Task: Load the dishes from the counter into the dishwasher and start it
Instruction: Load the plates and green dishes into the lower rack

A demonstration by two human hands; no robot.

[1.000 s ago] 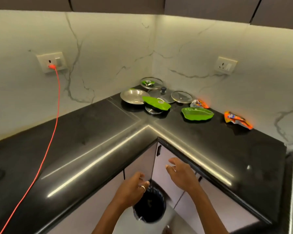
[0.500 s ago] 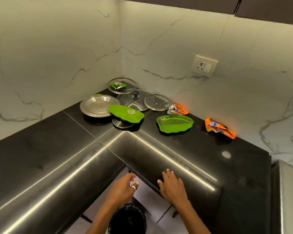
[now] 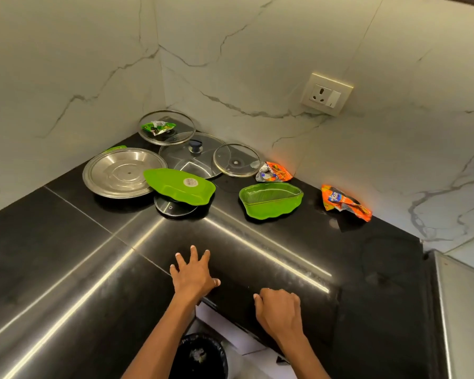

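Dishes crowd the far corner of the black counter point(image 3: 66, 255). A steel plate point(image 3: 121, 173) lies at the left. An upturned green leaf-shaped dish point(image 3: 179, 186) rests partly on a small lid point(image 3: 173, 207). A second green leaf dish point(image 3: 271, 199) stands upright to the right. Three glass lids point(image 3: 195, 154) lie behind them. My left hand point(image 3: 193, 274) is spread flat over the counter's inner corner, fingers straight. My right hand point(image 3: 278, 310) rests near the counter edge with fingers curled under, holding nothing I can see.
Crumpled snack wrappers lie by the wall: an orange one point(image 3: 345, 203), another point(image 3: 274, 172) beside a lid, and a green one point(image 3: 158, 127) on the rear lid. A black bin point(image 3: 200, 356) stands below the counter. A steel surface point(image 3: 463, 310) borders the right. A socket point(image 3: 326, 94) sits on the wall.
Both hands rose from the cabinet door below the counter onto the countertop. The left hand reached further forward and spread. The view moved closer to the dishes.
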